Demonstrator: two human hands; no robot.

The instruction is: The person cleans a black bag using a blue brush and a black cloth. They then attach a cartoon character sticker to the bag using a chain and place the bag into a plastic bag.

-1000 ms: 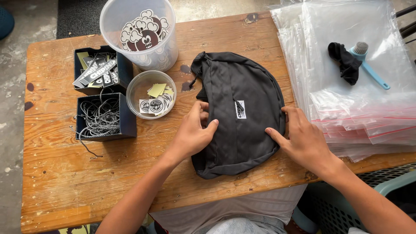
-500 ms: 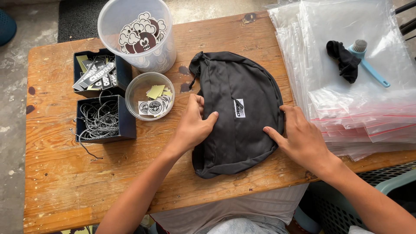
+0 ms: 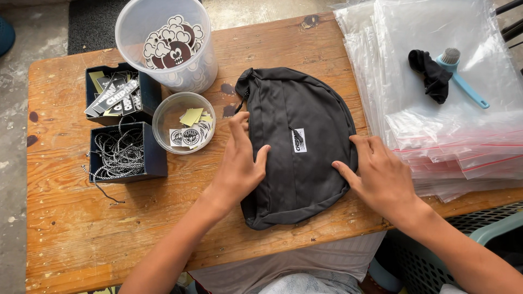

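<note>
A dark grey fabric bag point(image 3: 305, 109) with a small white label lies flat on the wooden table point(image 3: 81, 228). My left hand point(image 3: 239, 163) rests flat on the bag's left edge with its fingers spread. At the bag's right edge my right hand point(image 3: 378, 174) presses down with the thumb on the fabric. Neither hand holds anything.
Left of the bag stand a small clear bowl of round stickers point(image 3: 183, 122), a tall clear tub of cartoon stickers point(image 3: 169, 43), a dark box of tags point(image 3: 117, 95) and a dark box of cords point(image 3: 125, 152). A stack of clear zip bags point(image 3: 452, 130) lies right, with a black sock point(image 3: 430, 76) and blue brush point(image 3: 460, 76) on top.
My left hand has opened out flat, its fingers uncurled and stretched along the bag's left edge. The right hand has hardly moved.
</note>
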